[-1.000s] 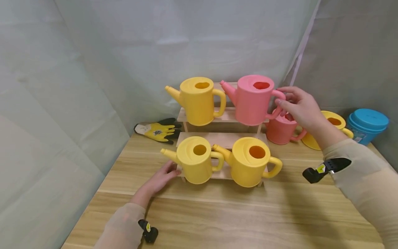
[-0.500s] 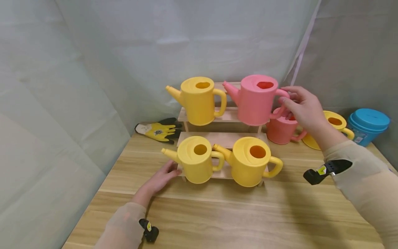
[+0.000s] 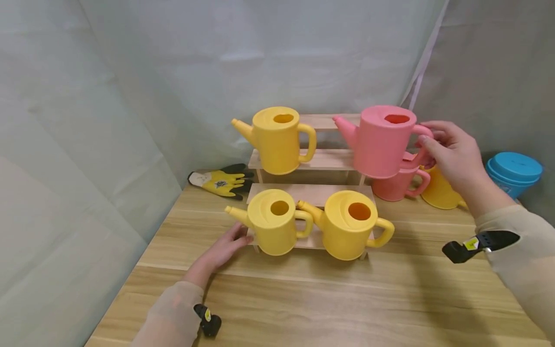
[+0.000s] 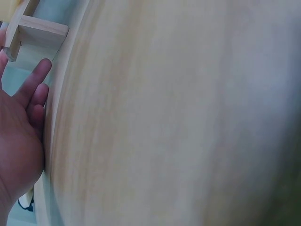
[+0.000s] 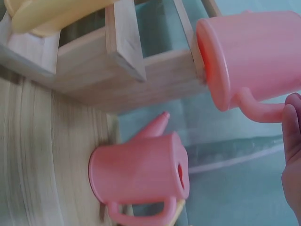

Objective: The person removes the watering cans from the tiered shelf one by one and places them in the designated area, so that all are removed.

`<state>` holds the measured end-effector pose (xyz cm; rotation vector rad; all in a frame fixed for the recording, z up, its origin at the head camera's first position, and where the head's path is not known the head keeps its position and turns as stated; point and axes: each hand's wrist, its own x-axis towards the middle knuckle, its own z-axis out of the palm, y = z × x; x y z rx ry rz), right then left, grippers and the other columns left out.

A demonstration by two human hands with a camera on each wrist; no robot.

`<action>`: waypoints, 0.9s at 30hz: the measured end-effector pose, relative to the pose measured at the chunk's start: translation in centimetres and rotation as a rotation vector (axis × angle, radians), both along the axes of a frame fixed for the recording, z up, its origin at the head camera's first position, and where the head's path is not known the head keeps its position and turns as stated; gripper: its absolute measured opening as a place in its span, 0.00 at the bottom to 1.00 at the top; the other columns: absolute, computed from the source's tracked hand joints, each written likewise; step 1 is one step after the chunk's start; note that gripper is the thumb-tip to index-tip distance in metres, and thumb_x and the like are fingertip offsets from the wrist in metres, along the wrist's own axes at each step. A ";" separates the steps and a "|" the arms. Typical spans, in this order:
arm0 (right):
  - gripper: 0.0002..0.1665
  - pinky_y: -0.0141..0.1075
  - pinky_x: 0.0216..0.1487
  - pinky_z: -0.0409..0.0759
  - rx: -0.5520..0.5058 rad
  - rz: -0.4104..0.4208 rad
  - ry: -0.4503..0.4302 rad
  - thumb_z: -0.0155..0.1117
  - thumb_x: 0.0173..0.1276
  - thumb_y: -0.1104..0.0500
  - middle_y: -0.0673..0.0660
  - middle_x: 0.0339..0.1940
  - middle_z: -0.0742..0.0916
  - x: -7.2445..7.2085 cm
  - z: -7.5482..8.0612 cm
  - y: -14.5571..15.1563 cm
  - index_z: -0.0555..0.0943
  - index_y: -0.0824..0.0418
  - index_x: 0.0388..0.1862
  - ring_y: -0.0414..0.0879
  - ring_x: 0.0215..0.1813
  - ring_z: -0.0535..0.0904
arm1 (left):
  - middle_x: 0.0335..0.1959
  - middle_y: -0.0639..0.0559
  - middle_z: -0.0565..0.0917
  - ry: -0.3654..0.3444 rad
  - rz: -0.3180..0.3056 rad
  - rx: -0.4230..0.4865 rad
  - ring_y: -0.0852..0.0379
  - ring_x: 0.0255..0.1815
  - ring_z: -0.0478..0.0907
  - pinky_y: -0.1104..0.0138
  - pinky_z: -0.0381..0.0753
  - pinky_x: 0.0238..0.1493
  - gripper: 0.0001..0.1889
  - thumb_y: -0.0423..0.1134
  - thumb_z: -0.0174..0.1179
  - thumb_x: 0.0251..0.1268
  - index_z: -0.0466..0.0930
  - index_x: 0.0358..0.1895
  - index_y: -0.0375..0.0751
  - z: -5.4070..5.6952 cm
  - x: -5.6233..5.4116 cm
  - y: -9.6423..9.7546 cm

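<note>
In the head view my right hand [image 3: 455,156] pinches the handle of a pink watering can [image 3: 379,144]. That can hangs off the right end of the stepped wooden rack [image 3: 314,194], spout toward the left. My left hand [image 3: 224,248] rests at the rack's lower left end, its thumb against the board; in the left wrist view its fingers [image 4: 35,84] lie loosely extended beside the rack. One yellow watering can [image 3: 279,140] stands on an upper step. Two more, a left yellow can [image 3: 270,226] and a right yellow can [image 3: 347,229], stand on the lowest step.
Right of the rack, a second pink watering can [image 3: 392,185] and another yellow can [image 3: 440,188] stand on the wooden table [image 3: 303,303], partly hidden. A blue lidded tub [image 3: 513,171] is further right. Yellow-and-black work gloves [image 3: 221,182] lie to the left. Pale curtains hang behind.
My right hand has moved the pink watering can to the right, off its spot on the rack and in front of the cans behind. My left hand has stayed put.
</note>
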<state>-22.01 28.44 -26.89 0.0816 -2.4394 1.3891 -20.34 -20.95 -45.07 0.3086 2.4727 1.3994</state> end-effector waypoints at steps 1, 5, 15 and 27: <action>0.27 0.22 0.34 0.77 -0.011 0.004 -0.001 0.56 0.67 0.46 0.52 0.45 0.79 0.2 -0.1 0.3 0.70 0.47 0.64 0.41 0.33 0.77 | 0.70 0.38 0.59 0.003 -0.001 -0.001 0.39 0.69 0.56 0.42 0.52 0.65 0.35 0.54 0.54 0.66 0.51 0.73 0.56 0.0 0.0 0.0; 0.26 0.22 0.34 0.77 -0.065 0.001 -0.007 0.56 0.67 0.48 0.48 0.43 0.80 1.1 -0.7 1.9 0.70 0.47 0.64 0.39 0.32 0.78 | 0.70 0.39 0.60 0.008 0.002 -0.020 0.40 0.69 0.57 0.43 0.53 0.66 0.36 0.57 0.55 0.64 0.52 0.73 0.58 0.0 -0.1 -0.1; 0.24 0.20 0.30 0.76 -0.008 -0.097 0.042 0.53 0.69 0.52 0.43 0.38 0.79 2.0 -1.6 5.3 0.70 0.47 0.65 0.32 0.28 0.78 | 0.70 0.39 0.60 0.010 -0.006 -0.017 0.40 0.68 0.57 0.42 0.52 0.65 0.35 0.55 0.54 0.65 0.53 0.73 0.57 0.1 -0.2 0.5; 0.22 0.21 0.26 0.76 0.019 -0.132 0.070 0.54 0.70 0.57 0.37 0.34 0.80 2.9 -3.8 7.4 0.72 0.51 0.63 0.31 0.25 0.77 | 0.69 0.37 0.61 0.006 0.013 -0.013 0.38 0.68 0.58 0.41 0.53 0.65 0.35 0.56 0.54 0.64 0.53 0.72 0.55 0.0 -0.1 0.1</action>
